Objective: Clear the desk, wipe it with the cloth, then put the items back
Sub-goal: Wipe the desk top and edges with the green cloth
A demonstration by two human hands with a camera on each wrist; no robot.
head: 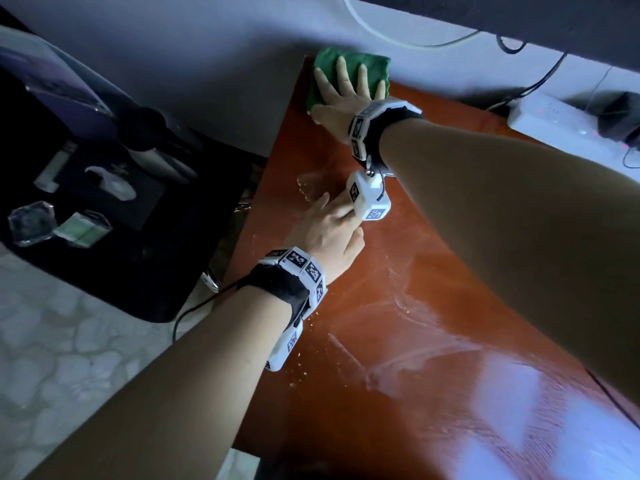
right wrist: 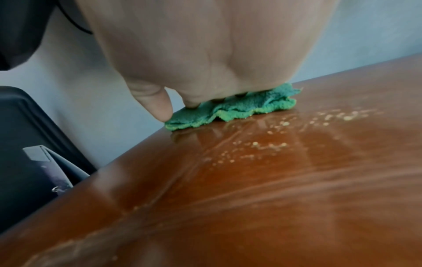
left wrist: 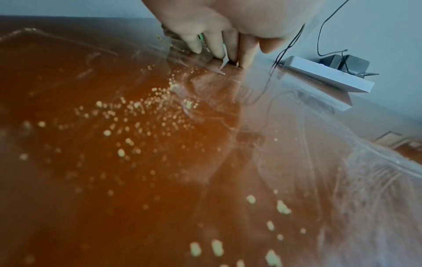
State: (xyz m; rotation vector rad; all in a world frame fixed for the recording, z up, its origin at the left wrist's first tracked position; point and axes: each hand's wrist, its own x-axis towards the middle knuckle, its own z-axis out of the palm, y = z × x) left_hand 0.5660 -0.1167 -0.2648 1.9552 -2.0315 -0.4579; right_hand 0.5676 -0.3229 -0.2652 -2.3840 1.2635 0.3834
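**Green cloth pressed flat at the far corner of the desk**

Both bare forearms fill the near part of the head view, each with a black strap and white blocks with black square patterns at the wrist. They reach out over the shiny reddish-brown wooden desk (head: 433, 306).

At the far left corner of the desk lies the folded green fuzzy cloth (head: 349, 69). The right hand (head: 346, 95) lies flat on top of it, fingers straight and spread wide, pressing it down. The left hand (head: 329, 230) rests on the desk nearer the person, by the left edge, with its fingers straight and holding nothing.

The left wrist view shows what the head view hardly does: many small pale yellow crumbs (left wrist: 137, 117) lie on the wood, with the left fingertips (left wrist: 219, 52) touching the desk beyond them. It also shows pale wet-looking streaks on the shiny top.

The right wrist view shows the cloth (right wrist: 239, 108) from the side. It is bunched in wavy folds, with a lighter yellow-green edge, and it sits right at the desk's edge. More crumbs lie just beside it.

Only the head view shows the black side table (head: 114, 244) to the left, with 2 small clear boxes on it. A long white power strip (head: 554, 123) sits at the back right of the desk.
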